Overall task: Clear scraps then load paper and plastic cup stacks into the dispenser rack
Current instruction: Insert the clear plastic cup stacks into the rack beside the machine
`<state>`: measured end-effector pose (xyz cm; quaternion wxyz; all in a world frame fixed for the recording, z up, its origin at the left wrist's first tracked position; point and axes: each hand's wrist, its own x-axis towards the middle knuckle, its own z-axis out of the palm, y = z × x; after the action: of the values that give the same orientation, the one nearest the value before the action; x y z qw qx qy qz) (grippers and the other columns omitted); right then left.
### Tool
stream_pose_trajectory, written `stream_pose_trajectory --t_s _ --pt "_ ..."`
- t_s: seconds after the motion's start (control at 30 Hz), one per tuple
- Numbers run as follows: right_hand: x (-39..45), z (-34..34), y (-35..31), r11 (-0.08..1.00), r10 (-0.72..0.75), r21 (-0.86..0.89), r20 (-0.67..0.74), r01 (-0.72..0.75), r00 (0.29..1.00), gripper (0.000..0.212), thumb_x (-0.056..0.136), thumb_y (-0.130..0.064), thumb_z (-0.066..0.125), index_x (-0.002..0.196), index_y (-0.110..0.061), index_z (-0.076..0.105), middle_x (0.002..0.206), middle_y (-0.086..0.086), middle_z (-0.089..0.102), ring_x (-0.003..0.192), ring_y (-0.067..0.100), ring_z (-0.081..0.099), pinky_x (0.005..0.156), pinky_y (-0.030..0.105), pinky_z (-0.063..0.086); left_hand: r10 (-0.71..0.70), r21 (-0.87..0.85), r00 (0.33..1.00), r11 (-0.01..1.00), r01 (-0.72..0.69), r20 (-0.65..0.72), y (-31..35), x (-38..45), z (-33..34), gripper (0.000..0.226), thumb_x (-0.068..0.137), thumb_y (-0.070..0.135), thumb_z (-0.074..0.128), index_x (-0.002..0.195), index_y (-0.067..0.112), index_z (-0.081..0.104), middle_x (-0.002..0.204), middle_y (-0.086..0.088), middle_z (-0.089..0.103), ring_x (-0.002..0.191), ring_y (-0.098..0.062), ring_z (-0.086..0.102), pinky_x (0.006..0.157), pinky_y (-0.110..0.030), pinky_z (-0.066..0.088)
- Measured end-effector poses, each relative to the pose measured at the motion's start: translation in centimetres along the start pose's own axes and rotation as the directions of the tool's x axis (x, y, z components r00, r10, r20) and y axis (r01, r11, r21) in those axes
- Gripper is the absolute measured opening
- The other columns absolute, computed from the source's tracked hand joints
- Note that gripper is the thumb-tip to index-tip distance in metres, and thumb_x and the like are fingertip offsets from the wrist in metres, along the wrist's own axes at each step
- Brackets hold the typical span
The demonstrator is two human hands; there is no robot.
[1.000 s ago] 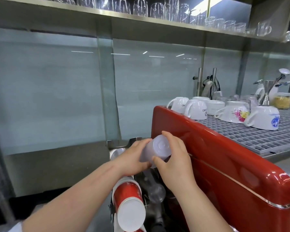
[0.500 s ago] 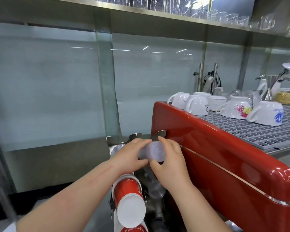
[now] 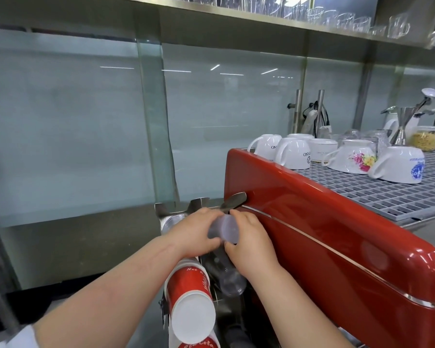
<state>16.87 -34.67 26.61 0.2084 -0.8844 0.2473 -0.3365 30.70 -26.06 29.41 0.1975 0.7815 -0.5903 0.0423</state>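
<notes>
A stack of translucent plastic cups (image 3: 226, 228) lies on its side between my two hands, its base facing me. My left hand (image 3: 192, 233) grips its left side and my right hand (image 3: 251, 244) grips its right side and underside. They hold it at the top of the metal dispenser rack (image 3: 199, 203), which stands between the glass wall and the red machine. Below, a stack of red and white paper cups (image 3: 190, 295) pokes out of the rack's left slot. A clear plastic cup (image 3: 230, 278) sticks out of the slot under my right hand.
The red espresso machine (image 3: 337, 247) fills the right side, close against my right arm. Upturned white mugs (image 3: 293, 153) sit on its grey top grate (image 3: 392, 194). A frosted glass wall (image 3: 73, 134) is behind, and a shelf of glasses (image 3: 337, 18) runs overhead.
Both hands have carried the plastic cup stack down and slightly forward, toward the top of the rack. The view has tilted down a little.
</notes>
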Motion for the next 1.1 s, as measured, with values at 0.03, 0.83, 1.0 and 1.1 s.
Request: stream_pose_trajectory --t_s 0.03,0.83,1.0,1.1 --pt "0.1 0.0 0.0 1.0 -0.003 -0.012 0.002 0.003 1.0 0.07 0.079 -0.015 0.068 0.143 -0.016 0.041 0.143 0.007 0.043 0.127 0.029 0.044 0.107 0.036 0.038 -0.006 0.002 1.0 1.0 0.006 0.008 0.0 0.1 0.0 0.067 0.079 0.034 0.067 0.141 0.032 0.041 0.135 0.004 0.047 0.122 -0.012 0.051 0.09 -0.016 0.033" --pt "0.2 -3.4 -3.2 0.969 0.169 -0.216 0.225 -0.12 0.96 0.045 0.085 -0.025 0.058 0.128 -0.015 0.05 0.131 0.016 0.047 0.122 0.036 0.047 0.101 0.038 0.042 -0.132 0.292 0.967 0.954 0.065 0.218 2.5 -2.6 -3.4 0.04 0.091 0.031 0.051 0.13 0.024 0.055 0.124 -0.009 0.059 0.115 -0.029 0.057 0.097 -0.042 0.048" --pt "-0.3 -6.9 -5.4 0.926 0.151 -0.377 0.329 -0.017 0.932 0.04 0.086 -0.021 0.058 0.123 -0.01 0.055 0.127 0.014 0.058 0.117 0.031 0.054 0.099 0.036 0.045 -0.205 0.393 0.936 0.916 0.08 0.286 4.5 -4.7 -6.1 0.038 0.092 0.038 0.052 0.127 0.027 0.06 0.125 -0.002 0.064 0.111 -0.023 0.059 0.096 -0.038 0.049" --pt "-0.7 -9.3 -7.6 0.885 0.151 -0.46 0.419 0.066 0.895 0.045 0.082 -0.021 0.064 0.125 -0.01 0.057 0.122 0.012 0.062 0.11 0.03 0.06 0.088 0.033 0.051 -0.21 0.418 0.931 0.906 0.071 0.298 5.6 -5.9 -7.7 0.037 0.09 0.042 0.053 0.125 0.032 0.061 0.124 0.002 0.065 0.108 -0.02 0.06 0.093 -0.035 0.049"
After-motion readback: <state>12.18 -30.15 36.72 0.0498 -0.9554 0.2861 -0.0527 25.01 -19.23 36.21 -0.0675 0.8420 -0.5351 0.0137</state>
